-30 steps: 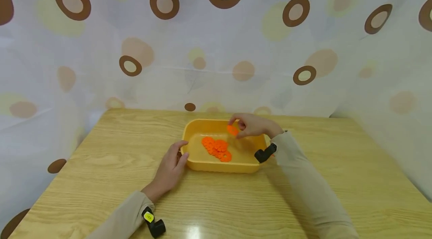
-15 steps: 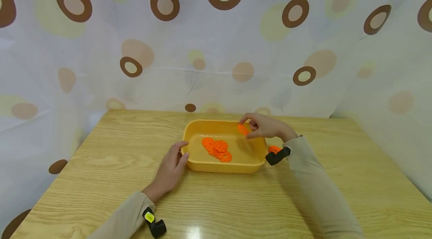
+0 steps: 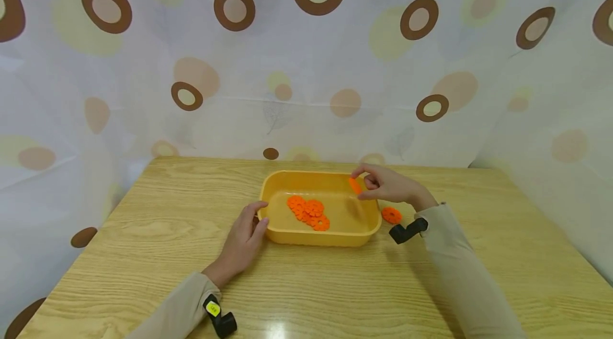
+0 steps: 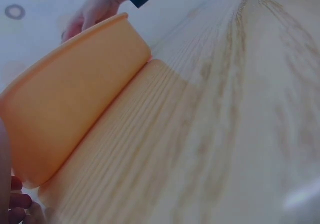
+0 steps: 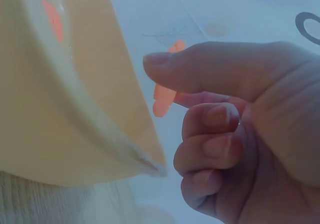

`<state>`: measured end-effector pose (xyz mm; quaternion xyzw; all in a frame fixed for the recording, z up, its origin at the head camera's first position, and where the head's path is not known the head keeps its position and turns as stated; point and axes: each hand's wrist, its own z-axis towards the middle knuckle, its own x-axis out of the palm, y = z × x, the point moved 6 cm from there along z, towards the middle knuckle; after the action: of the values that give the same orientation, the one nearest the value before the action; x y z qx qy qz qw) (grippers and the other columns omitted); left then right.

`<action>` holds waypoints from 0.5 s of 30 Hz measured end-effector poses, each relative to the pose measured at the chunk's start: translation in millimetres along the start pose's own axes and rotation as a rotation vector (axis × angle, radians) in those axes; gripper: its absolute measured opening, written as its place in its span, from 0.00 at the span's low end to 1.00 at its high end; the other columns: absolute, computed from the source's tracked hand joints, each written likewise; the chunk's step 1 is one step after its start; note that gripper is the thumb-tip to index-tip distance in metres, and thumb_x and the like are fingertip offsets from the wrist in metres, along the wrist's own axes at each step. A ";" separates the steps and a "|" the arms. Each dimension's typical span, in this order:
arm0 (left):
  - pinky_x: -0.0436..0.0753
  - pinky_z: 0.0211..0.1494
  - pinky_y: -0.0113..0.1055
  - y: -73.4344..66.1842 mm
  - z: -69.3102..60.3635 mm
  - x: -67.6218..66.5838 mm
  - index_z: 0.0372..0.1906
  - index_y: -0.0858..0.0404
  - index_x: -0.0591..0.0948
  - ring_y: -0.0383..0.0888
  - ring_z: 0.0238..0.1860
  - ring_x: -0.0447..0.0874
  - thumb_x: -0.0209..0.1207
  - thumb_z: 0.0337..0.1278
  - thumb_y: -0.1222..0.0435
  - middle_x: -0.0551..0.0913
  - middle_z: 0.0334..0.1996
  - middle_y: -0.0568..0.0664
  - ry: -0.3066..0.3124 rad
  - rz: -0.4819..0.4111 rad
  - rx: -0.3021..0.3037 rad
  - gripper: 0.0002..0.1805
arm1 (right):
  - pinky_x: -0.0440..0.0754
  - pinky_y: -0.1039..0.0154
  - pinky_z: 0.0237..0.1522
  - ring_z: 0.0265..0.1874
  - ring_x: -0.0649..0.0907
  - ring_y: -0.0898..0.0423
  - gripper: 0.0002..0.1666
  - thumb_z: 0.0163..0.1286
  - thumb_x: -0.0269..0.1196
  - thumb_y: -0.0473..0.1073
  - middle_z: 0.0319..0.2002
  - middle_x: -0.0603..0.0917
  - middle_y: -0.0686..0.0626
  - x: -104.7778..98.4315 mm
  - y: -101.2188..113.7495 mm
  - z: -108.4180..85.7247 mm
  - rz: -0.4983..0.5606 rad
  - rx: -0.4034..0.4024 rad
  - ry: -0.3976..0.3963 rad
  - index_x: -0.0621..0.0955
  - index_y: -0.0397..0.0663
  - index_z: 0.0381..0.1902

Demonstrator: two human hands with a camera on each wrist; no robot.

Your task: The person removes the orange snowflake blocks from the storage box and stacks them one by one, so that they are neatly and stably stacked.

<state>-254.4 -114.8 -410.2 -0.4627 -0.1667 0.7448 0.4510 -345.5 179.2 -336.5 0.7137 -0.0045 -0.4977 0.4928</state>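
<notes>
At right end of tray (image 3: 316,239), right hand (image 3: 390,185) pinches disc (image 3: 355,185), left hand (image 3: 239,243) grips opposite end. Imo: light pinch, disc well clear of tray, left grip steady.

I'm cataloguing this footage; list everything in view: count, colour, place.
patterned backdrop: count unclear, whitish, background
wood-grain table: one, tan, foreground
rectangular bin: one, yellow, on table
piled notched discs: several, orange, in bin
loose notched disc: one, orange, table, right of bin
held notched disc: one, orange, in right hand
wrist cameras: two, black, wrists
sleeves: two, beige, forearms
left hand: one, bare, at bin's left end
right hand: one, bare, at bin's right end
</notes>
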 end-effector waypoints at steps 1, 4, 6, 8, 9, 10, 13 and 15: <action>0.71 0.40 0.33 -0.1 0.1 -0.2 0.59 0.69 0.70 0.40 0.35 0.68 0.51 0.68 0.66 0.70 0.37 0.50 -0.001 0.000 0.002 0.18 | 0.72 0.68 0.35 0.17 0.58 0.62 0.24 0.65 0.63 0.36 0.19 0.59 0.54 -0.4 -0.8 -1.3 -0.001 0.003 -0.007 0.70 0.35 0.57; 0.71 0.40 0.33 -0.1 0.3 -0.6 0.59 0.68 0.71 0.40 0.35 0.68 0.51 0.68 0.66 0.70 0.36 0.50 -0.004 0.001 0.004 0.18 | 0.68 0.67 0.31 0.17 0.58 0.63 0.24 0.66 0.63 0.36 0.19 0.59 0.54 -1.0 -4.2 -4.5 -0.010 0.005 -0.030 0.70 0.35 0.57; 0.71 0.40 0.33 0.0 0.4 -0.9 0.59 0.68 0.71 0.40 0.34 0.68 0.51 0.68 0.66 0.70 0.36 0.50 -0.008 0.003 0.005 0.18 | 0.67 0.67 0.30 0.16 0.58 0.63 0.23 0.66 0.62 0.35 0.19 0.59 0.54 -1.2 -6.3 -6.9 0.000 -0.002 -0.042 0.70 0.34 0.57; 0.71 0.40 0.33 0.1 0.6 -1.0 0.59 0.68 0.71 0.40 0.34 0.68 0.51 0.68 0.66 0.71 0.37 0.50 -0.013 0.004 0.006 0.18 | 0.66 0.67 0.29 0.16 0.58 0.63 0.23 0.67 0.62 0.35 0.19 0.58 0.54 -1.0 -8.2 -9.7 0.021 -0.010 -0.053 0.69 0.34 0.57; 0.72 0.40 0.33 0.1 0.6 -1.0 0.59 0.68 0.71 0.40 0.35 0.68 0.51 0.68 0.66 0.71 0.37 0.50 -0.013 0.004 0.007 0.18 | 0.66 0.67 0.29 0.16 0.58 0.63 0.23 0.67 0.62 0.35 0.19 0.58 0.54 -1.0 -9.1 -11.3 0.032 -0.015 -0.059 0.69 0.34 0.56; 0.72 0.40 0.33 0.1 0.6 -0.9 0.59 0.68 0.71 0.40 0.35 0.68 0.51 0.68 0.66 0.71 0.37 0.50 -0.014 0.002 0.006 0.18 | 0.66 0.67 0.28 0.16 0.58 0.62 0.23 0.67 0.62 0.35 0.19 0.58 0.54 -0.9 -9.9 -12.9 0.044 -0.020 -0.065 0.69 0.33 0.56; 0.71 0.40 0.33 0.6 0.7 -0.2 0.59 0.67 0.71 0.40 0.35 0.68 0.51 0.68 0.66 0.71 0.37 0.50 -0.008 0.000 0.000 0.18 | 0.66 0.67 0.26 0.16 0.58 0.62 0.23 0.67 0.61 0.35 0.19 0.59 0.54 -0.3 -13.6 -17.6 0.072 -0.026 -0.084 0.68 0.32 0.56; 0.71 0.40 0.33 1.2 0.6 0.2 0.59 0.67 0.71 0.40 0.35 0.68 0.51 0.68 0.66 0.71 0.37 0.50 -0.003 -0.001 -0.005 0.18 | 0.66 0.68 0.25 0.15 0.59 0.62 0.23 0.67 0.61 0.34 0.19 0.60 0.54 0.0 -16.9 -19.9 0.085 -0.026 -0.095 0.68 0.32 0.57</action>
<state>-255.5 -115.2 -410.8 -0.4626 -0.1694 0.7447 0.4502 -339.5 201.8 -348.1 0.6819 -0.0519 -0.5095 0.5221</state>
